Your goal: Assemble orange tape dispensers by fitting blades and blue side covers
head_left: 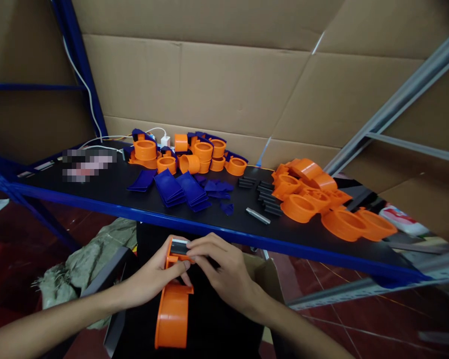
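Dispenser [172,319] of orange colour is held below the blue shelf edge [134,213], ring downward — the left hand [158,265] is closed around its frame, seemingly for steadiness, while fingers of the right hand [221,259] touch the black piece [178,248]; whether they pinch, I cannot tell.
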`<state>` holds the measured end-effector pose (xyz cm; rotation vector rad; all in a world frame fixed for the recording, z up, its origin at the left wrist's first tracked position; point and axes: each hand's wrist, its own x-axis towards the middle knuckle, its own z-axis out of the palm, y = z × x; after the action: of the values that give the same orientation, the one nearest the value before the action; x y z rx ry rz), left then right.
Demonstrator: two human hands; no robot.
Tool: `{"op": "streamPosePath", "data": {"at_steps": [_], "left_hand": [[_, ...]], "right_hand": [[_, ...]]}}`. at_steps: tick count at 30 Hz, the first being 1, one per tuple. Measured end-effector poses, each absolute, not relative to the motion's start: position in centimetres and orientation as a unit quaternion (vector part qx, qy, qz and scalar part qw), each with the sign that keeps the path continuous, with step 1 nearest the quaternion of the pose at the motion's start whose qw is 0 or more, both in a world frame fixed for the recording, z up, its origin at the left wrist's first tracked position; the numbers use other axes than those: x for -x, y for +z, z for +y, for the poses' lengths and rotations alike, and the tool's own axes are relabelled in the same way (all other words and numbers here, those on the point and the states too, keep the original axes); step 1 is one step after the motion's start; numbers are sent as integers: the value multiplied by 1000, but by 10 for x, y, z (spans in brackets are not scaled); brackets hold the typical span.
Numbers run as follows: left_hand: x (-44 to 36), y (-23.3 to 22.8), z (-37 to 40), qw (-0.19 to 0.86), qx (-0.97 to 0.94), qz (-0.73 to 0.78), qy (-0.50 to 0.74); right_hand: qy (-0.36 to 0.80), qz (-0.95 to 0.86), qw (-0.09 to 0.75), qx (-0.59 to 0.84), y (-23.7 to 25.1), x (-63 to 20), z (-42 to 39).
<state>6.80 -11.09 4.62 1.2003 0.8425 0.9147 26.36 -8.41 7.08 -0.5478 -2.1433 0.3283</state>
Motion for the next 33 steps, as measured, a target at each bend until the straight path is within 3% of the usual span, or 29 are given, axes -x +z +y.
{"op": "streamPosePath", "data": {"at_steps": [9, 14, 18, 21, 25, 30, 33], "left_hand": [[-60, 48, -102, 781, -346, 321, 410], [-54, 53, -96, 810, -330, 284, 394], [-54, 52, -97, 817, -314, 284, 391], [-53, 50, -96, 829, -301, 281, 378], [-51, 48, -94, 831, -296, 287, 373], [-52, 48, -97, 819, -294, 321, 374], [-55, 50, -100, 820, -277, 332, 375]], "right_hand": [[70, -851, 468, 227, 80, -277, -76], [-98, -826, 322, 452, 85, -303, -39], [-128, -833, 238, 483, 71, -316, -36], [-60, -865, 261, 424, 66, -320, -48], [133, -835, 368, 386, 74, -318, -62], [429, -726, 373, 386, 79, -297, -67], [521, -675, 393, 343, 71, -282, -64]]}}
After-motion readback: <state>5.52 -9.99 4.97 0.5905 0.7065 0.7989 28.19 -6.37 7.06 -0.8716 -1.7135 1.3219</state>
